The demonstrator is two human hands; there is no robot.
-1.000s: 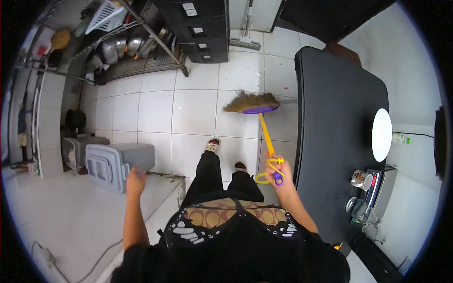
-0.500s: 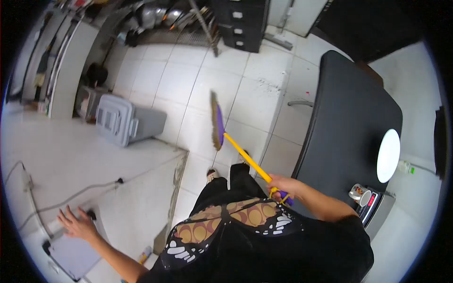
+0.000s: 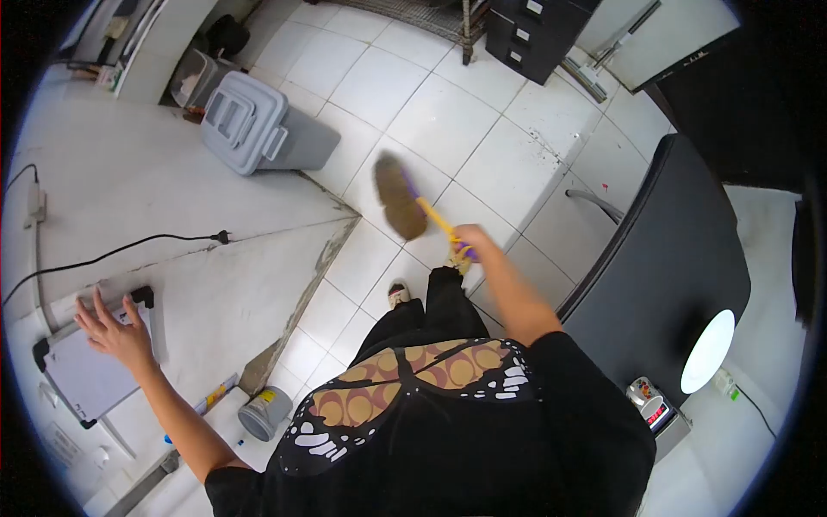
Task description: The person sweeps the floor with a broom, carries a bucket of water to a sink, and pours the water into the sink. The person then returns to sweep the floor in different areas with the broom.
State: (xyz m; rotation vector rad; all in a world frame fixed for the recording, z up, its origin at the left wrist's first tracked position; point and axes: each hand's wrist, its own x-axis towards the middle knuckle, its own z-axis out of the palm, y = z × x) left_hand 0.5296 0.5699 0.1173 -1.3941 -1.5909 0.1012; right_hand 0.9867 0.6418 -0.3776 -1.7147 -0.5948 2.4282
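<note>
My right hand [image 3: 474, 239] is wrapped round the upper end of the broom [image 3: 437, 217], which has a yellow handle, a purple end and a purple head. Its brown bristles [image 3: 400, 196] are raised toward me, slightly blurred, over the white tiles. To the left, my left hand [image 3: 119, 334] has its fingers spread in front of a small whiteboard [image 3: 95, 370] with black corners on the wall. Whether the palm touches the board I cannot tell. My shoes [image 3: 398, 294] stand on the floor below the broom.
A grey lidded bin [image 3: 297, 138] stands ahead on the left. At right is a black table [image 3: 663, 267] bearing a white plate [image 3: 708, 351] and a mug [image 3: 644, 395] by a scale. Black drawers [image 3: 534, 34] and a squeegee [image 3: 586, 79] stand farther off. Dark debris [image 3: 544, 142] lies on the tiles.
My right hand has moved forward, away from my body, carrying the broom. The broom head has turned so more bristles show. My view has shifted; my left hand stays spread by the whiteboard.
</note>
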